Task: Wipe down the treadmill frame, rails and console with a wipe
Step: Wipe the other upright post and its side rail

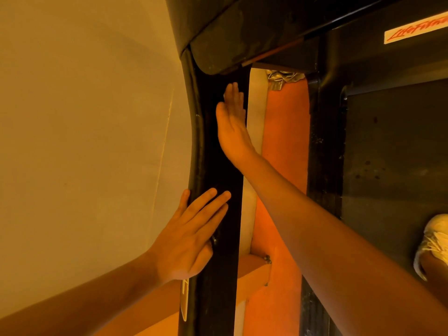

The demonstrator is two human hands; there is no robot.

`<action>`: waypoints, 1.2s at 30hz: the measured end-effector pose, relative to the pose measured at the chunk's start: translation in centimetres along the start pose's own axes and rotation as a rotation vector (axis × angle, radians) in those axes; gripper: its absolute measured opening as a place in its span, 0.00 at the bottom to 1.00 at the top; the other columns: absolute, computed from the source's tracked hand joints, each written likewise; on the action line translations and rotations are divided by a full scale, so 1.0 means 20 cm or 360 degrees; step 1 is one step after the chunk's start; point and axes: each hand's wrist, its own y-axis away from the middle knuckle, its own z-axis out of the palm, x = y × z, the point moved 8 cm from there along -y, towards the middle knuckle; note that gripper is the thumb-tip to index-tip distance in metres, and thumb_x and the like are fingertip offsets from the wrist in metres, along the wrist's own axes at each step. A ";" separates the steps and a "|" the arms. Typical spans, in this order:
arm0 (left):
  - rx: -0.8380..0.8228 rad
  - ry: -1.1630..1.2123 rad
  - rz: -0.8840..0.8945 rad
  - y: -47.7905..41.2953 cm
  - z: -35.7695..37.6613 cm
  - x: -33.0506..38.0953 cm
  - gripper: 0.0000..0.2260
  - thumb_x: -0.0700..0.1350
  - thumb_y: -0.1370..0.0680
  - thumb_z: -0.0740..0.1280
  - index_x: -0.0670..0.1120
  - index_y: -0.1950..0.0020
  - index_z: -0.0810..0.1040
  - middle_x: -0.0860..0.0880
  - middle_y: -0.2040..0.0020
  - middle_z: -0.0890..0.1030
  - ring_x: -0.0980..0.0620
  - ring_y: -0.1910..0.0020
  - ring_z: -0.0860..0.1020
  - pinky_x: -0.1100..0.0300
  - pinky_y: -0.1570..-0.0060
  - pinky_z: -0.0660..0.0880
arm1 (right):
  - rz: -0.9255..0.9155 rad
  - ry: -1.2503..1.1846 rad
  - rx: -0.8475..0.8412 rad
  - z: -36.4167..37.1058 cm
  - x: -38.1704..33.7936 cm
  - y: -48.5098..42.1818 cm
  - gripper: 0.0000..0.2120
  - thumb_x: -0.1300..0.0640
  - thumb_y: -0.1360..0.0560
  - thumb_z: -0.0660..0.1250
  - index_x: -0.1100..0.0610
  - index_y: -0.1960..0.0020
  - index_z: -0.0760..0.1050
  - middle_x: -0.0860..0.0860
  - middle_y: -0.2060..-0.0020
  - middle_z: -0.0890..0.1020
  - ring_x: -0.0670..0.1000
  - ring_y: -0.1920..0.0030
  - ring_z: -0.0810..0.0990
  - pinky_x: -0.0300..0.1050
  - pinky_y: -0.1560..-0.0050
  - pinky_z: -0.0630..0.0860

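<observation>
Most of the left side of my view is a pale wall, and it runs close along the treadmill's black upright, leaving only a thin gap on that edge. On the right the dark treadmill deck fills the frame, with a black side rail along its near edge. Overhead, the scuffed underside of the console housing juts out and caps the upright.

An orange surface shows in the gap between the upright and the rail, and my right forearm crosses it on a diagonal from the lower right.

Both hands are spread flat and hold nothing I can see. The right hand stands edge-on against the upright's right side, fingers straight and pointing up, their tips just under the housing. The left hand lies lower, its fingers slanting across the upright's face and its thumb near the wall-side edge. I cannot tell whether a wipe lies beneath either palm. Between the two hands the upright's face is bare.

A pale laced shoe stands on the deck at the right edge. A white label with red script sits top right, and something crumpled and silvery is tucked under the housing.
</observation>
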 end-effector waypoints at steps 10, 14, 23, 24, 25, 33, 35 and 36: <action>-0.0044 -0.0022 -0.0086 0.00 0.00 0.00 0.29 0.47 0.22 0.59 0.40 0.22 0.64 0.46 0.18 0.56 0.44 0.18 0.49 0.43 0.21 0.38 | 0.0129 -0.0005 -0.0067 -0.02 0.12 0.08 0.26 0.50 0.12 0.44 0.55 0.17 0.41 0.51 0.17 0.41 0.50 0.18 0.38 0.43 0.24 0.37; -0.0053 -0.0025 -0.0054 0.00 -0.01 0.00 0.29 0.48 0.22 0.60 0.40 0.21 0.63 0.45 0.18 0.57 0.44 0.18 0.49 0.43 0.21 0.37 | 0.0041 0.0023 -0.0064 -0.01 0.07 0.08 0.26 0.50 0.12 0.45 0.55 0.17 0.41 0.51 0.17 0.41 0.49 0.18 0.38 0.40 0.26 0.37; -0.0021 -0.0018 -0.0032 0.00 0.00 0.00 0.28 0.47 0.23 0.59 0.40 0.22 0.66 0.46 0.19 0.58 0.45 0.18 0.48 0.43 0.21 0.37 | 0.0087 0.0074 -0.0027 -0.01 0.13 0.09 0.26 0.50 0.12 0.45 0.55 0.17 0.41 0.51 0.17 0.41 0.50 0.18 0.39 0.47 0.21 0.37; -0.0024 -0.0013 -0.0035 0.00 0.00 0.00 0.28 0.47 0.23 0.59 0.40 0.22 0.66 0.45 0.19 0.58 0.45 0.18 0.48 0.43 0.21 0.37 | 0.0062 0.0052 -0.0023 -0.01 0.07 0.06 0.26 0.51 0.12 0.45 0.55 0.17 0.42 0.51 0.17 0.42 0.50 0.18 0.39 0.45 0.23 0.37; -0.0030 -0.0005 -0.0038 0.00 0.00 0.00 0.28 0.46 0.23 0.59 0.40 0.22 0.66 0.45 0.19 0.59 0.45 0.18 0.49 0.43 0.21 0.37 | 0.0018 0.0039 -0.0023 -0.01 0.01 0.03 0.26 0.51 0.12 0.45 0.55 0.17 0.43 0.51 0.17 0.42 0.50 0.18 0.39 0.44 0.24 0.37; -0.0034 -0.0004 -0.0013 0.00 0.00 0.00 0.29 0.47 0.23 0.59 0.41 0.23 0.68 0.46 0.18 0.58 0.44 0.18 0.49 0.43 0.21 0.37 | 0.0174 0.0100 -0.0087 -0.06 0.20 0.08 0.26 0.51 0.12 0.44 0.54 0.17 0.39 0.49 0.17 0.40 0.49 0.18 0.38 0.51 0.19 0.38; -0.0030 -0.0004 -0.0016 0.00 0.00 0.00 0.28 0.47 0.23 0.59 0.41 0.23 0.68 0.46 0.19 0.59 0.45 0.18 0.49 0.43 0.21 0.37 | 0.0154 0.0047 -0.0042 -0.04 0.09 0.05 0.26 0.51 0.12 0.45 0.55 0.17 0.41 0.51 0.17 0.41 0.49 0.18 0.39 0.51 0.19 0.38; -0.0027 -0.0006 -0.0014 0.00 0.00 0.00 0.28 0.47 0.23 0.59 0.41 0.23 0.68 0.46 0.19 0.59 0.44 0.18 0.49 0.42 0.21 0.37 | 0.0079 0.0047 -0.0031 -0.03 0.00 0.05 0.26 0.52 0.12 0.45 0.56 0.17 0.42 0.51 0.17 0.42 0.50 0.18 0.39 0.48 0.20 0.37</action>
